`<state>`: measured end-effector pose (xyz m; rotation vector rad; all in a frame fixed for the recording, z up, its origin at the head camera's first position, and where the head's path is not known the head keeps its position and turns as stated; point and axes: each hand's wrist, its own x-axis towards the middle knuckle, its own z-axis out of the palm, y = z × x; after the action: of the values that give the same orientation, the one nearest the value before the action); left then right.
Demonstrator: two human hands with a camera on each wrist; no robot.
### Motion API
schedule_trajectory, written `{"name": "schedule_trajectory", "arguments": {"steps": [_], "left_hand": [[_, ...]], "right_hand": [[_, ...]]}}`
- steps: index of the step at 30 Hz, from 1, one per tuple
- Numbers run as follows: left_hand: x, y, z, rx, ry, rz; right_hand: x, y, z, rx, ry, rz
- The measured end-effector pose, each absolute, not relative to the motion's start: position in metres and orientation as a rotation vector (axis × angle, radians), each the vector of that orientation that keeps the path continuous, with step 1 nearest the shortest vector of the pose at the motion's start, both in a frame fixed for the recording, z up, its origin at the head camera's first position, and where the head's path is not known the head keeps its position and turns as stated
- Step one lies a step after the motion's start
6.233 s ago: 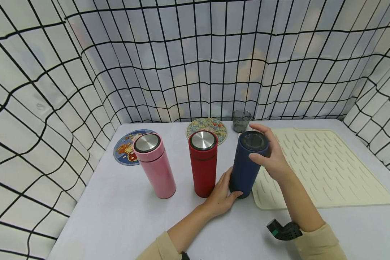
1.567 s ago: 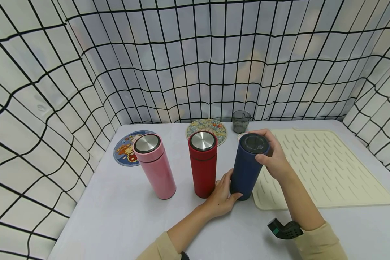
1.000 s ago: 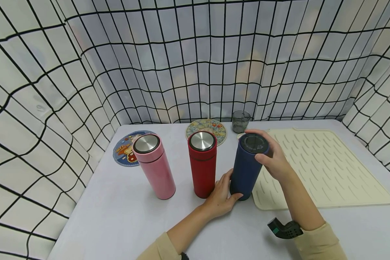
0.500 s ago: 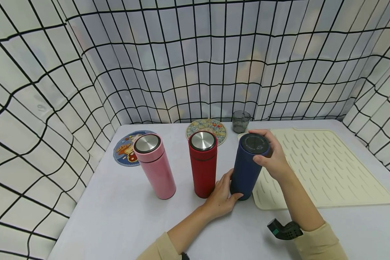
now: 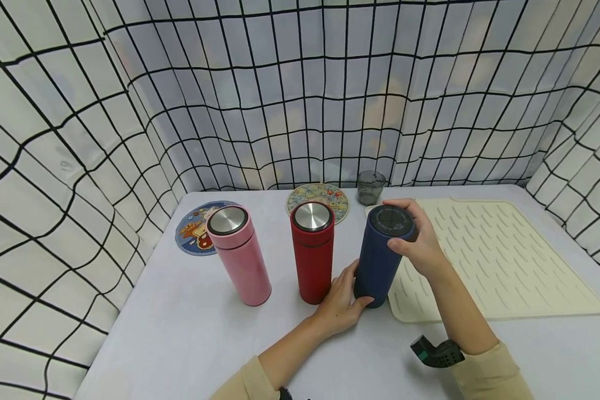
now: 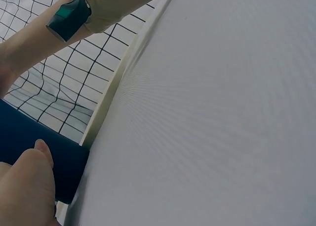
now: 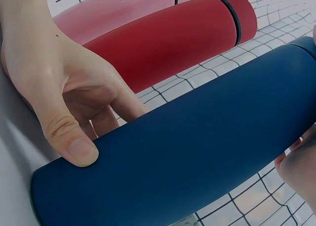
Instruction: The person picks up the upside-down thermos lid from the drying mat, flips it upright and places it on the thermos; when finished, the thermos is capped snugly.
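Observation:
A dark blue thermos bottle (image 5: 380, 266) stands upright at the right of a row of three. My left hand (image 5: 341, 304) holds it low on the body, thumb in front and fingers behind on the left side. In the right wrist view, that left hand's thumb (image 7: 81, 149) presses near the bottle's base. My right hand (image 5: 420, 239) grips the bottle's top around the dark lid (image 5: 392, 220), with the thumb in front and fingers at the back. A red thermos (image 5: 314, 261) with a steel-topped lid stands just left of my left fingers, and a pink thermos (image 5: 242, 264) stands further left.
A cream ridged mat (image 5: 500, 266) lies to the right of the blue bottle. Behind stand a small grey glass (image 5: 371, 186) and a round patterned coaster (image 5: 300, 195); a blue cartoon coaster (image 5: 187, 233) lies back left. Black netting (image 5: 325, 100) encloses the white table (image 5: 180, 344).
Since 6.2 seconds ago my right fingers have closed in around the lid. Over the last second my right thumb has shifted slightly left on the bottle's top. The left hand stays in place.

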<state>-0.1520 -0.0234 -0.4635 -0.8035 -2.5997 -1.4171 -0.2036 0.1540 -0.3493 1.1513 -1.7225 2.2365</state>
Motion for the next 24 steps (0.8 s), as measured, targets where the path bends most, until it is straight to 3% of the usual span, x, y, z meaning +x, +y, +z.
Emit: {"name": "schedule_trajectory", "arguments": {"steps": [15,19,24], "left_hand": [[-0.16,-0.021,-0.466,-0.757,-2.614,-1.474],[-0.144,-0.031,-0.451,-0.7,-2.673,-1.514],[-0.113,-0.066,-0.415,-0.832,-2.782,-1.33]], "right_hand": [[-0.205,0.157,-0.35,1.081,-1.907,2.073],[-0.206,0.162,-0.353,1.157,-1.917,2.043],[-0.206,0.175,-0.352,1.207,-1.842,1.965]]}}
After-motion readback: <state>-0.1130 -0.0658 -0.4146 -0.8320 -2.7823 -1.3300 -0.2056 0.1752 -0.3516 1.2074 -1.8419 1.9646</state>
